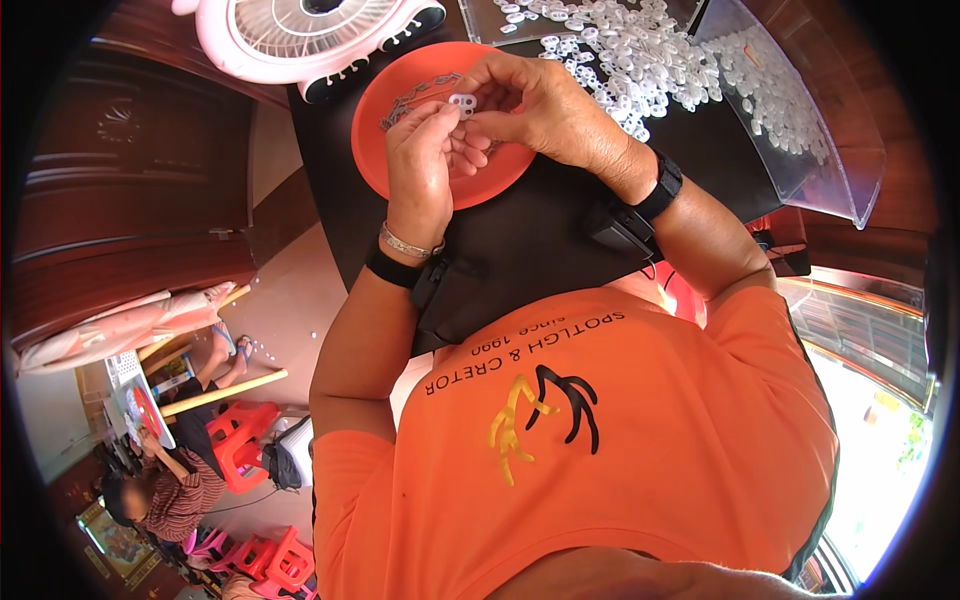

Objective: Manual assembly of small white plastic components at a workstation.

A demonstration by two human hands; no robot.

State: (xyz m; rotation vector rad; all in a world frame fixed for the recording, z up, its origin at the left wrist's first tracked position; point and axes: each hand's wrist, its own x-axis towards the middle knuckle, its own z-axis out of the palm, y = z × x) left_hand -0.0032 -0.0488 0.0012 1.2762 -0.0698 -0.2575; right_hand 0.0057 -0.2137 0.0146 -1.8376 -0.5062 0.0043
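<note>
Above the orange-red round basin [372, 150], both my hands meet at a small white plastic piece with holes [463, 103]. My left hand [425, 155] holds the piece at its left side, by the thumb tip, with the other fingers curled below. My right hand [545, 108] is closed in from the right, its index finger and thumb at the piece's upper and lower edges. Whether a smaller part sits between its fingertips is hidden. Inside the basin lie several small grey metal-looking parts [405, 103], partly covered by my hands.
A heap of similar white pieces [640, 65] spreads over the black tabletop [550, 230] at the far right, some in a clear plastic tray [840, 170]. A pink-and-white fan [300, 40] stands far left. Another person [180, 490] sits at lower left near red stools [238, 445].
</note>
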